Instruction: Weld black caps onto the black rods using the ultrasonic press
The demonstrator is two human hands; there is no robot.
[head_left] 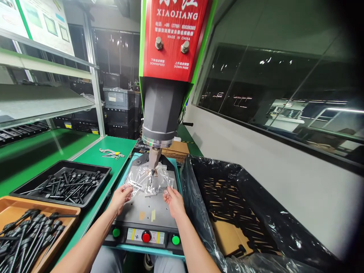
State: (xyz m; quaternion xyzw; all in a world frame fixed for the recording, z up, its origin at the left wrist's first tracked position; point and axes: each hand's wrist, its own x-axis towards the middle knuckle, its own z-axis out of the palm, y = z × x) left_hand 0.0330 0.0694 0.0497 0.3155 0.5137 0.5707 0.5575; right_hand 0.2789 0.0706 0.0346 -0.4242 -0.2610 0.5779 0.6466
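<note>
A clear crinkled plastic film (139,175), perhaps a bag, stretches across the machine's metal work plate (133,212). My left hand (123,197) pinches its left side, and my right hand (174,200) grips the right side. Between the hands, the welding machine's metal horn (154,158) points down at a small dark part (152,175) at the middle of the film. Whether the film lies in front of the part or around it, I cannot tell. Glare and folds hide the fixture behind it.
On the left stand a black tray (106,175) and an orange tray (72,211), both full of black rod-like parts. A lined box (231,231) of similar parts is at the right. Green buttons (116,232) and a red button (146,237) line the machine's front. Pliers (109,153) lie on the green bench.
</note>
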